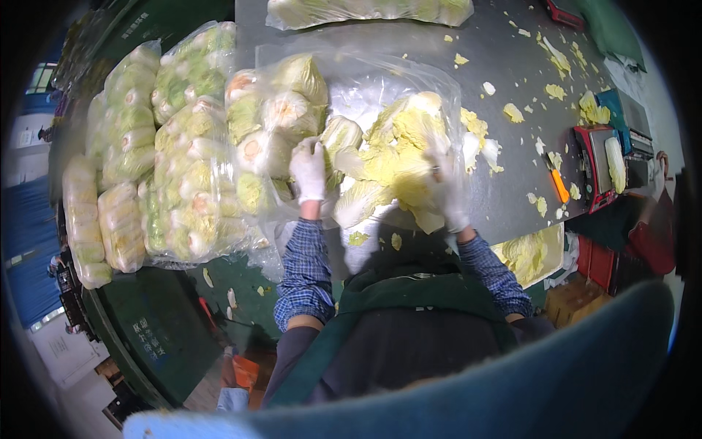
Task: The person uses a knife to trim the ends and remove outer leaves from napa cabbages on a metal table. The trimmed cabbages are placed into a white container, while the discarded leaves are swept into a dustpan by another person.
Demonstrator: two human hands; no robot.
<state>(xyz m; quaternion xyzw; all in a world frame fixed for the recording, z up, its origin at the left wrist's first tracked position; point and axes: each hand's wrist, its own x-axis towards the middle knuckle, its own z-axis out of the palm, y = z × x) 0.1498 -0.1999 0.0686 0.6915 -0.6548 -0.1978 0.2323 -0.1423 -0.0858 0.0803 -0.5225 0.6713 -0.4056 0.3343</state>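
Observation:
My gloved left hand [309,170] has its fingers curled against napa cabbage heads [286,112] at the mouth side of a clear plastic bag [378,66]. Whether it grips a cabbage or the film cannot be made out. My gloved right hand [448,189] is blurred beside a heap of loose yellow cabbage leaves [392,156]. A small shiny bit shows at its fingers, too unclear to name. Between the hands, a small cabbage head [341,133] lies next to the leaves. The clear film spreads under and around them on the metal table [406,38].
Bagged cabbages [186,186] are stacked at the left, and another bag [370,11] lies at the far edge. An orange-handled knife [558,184] lies near a red scale [595,159] holding a cabbage piece. A leaf-filled bin [555,255] stands below; other people are at both sides.

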